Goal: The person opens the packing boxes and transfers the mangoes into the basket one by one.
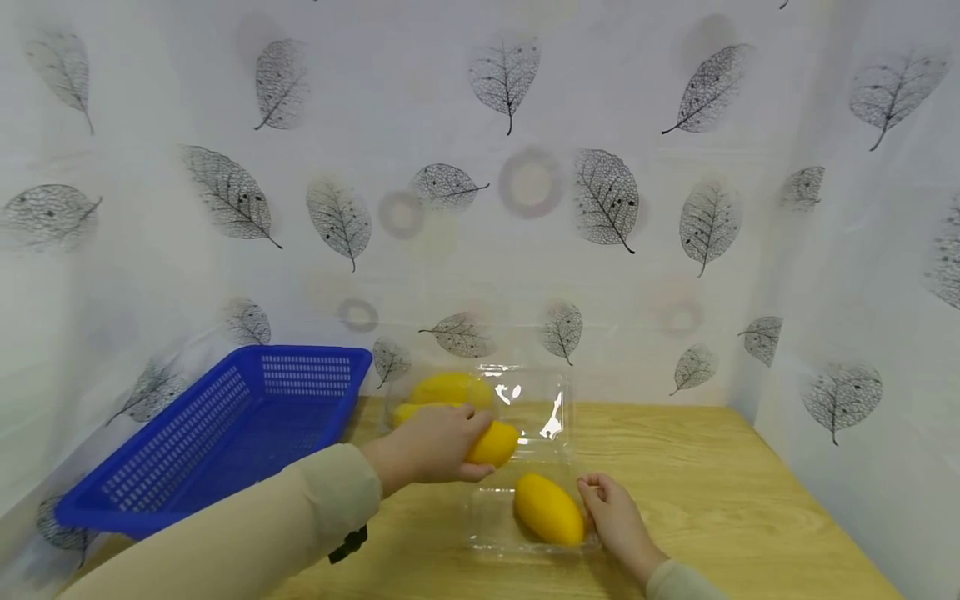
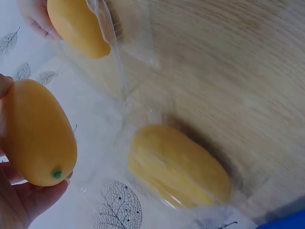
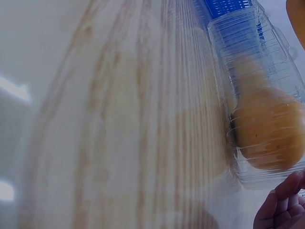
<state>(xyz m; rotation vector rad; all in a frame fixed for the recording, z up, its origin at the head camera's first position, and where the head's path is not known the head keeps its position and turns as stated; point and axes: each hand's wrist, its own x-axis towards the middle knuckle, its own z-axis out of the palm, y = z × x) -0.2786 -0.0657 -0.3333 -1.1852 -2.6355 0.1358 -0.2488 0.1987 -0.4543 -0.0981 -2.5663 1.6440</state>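
Observation:
My left hand (image 1: 438,442) holds a yellow-orange mango (image 1: 495,443) with a green stem spot, raised above the table. A second mango (image 1: 549,510) lies in the near half of a clear plastic clamshell box (image 1: 491,521), whose lid stands open at the back. Beside that mango, my right hand (image 1: 618,521) pinches the right edge of the box with curled fingers, seen at its corner in the right wrist view. Past the left hand lies more yellow fruit (image 1: 450,388), partly hidden by that hand; in the left wrist view, yellow fruit (image 2: 178,167) shows through clear plastic.
A blue plastic basket (image 1: 281,429) with slotted walls stands on the left. Under everything is a wood-grain table (image 1: 675,450). A white curtain (image 1: 465,275) printed with grey leaves hangs behind the table and along its sides.

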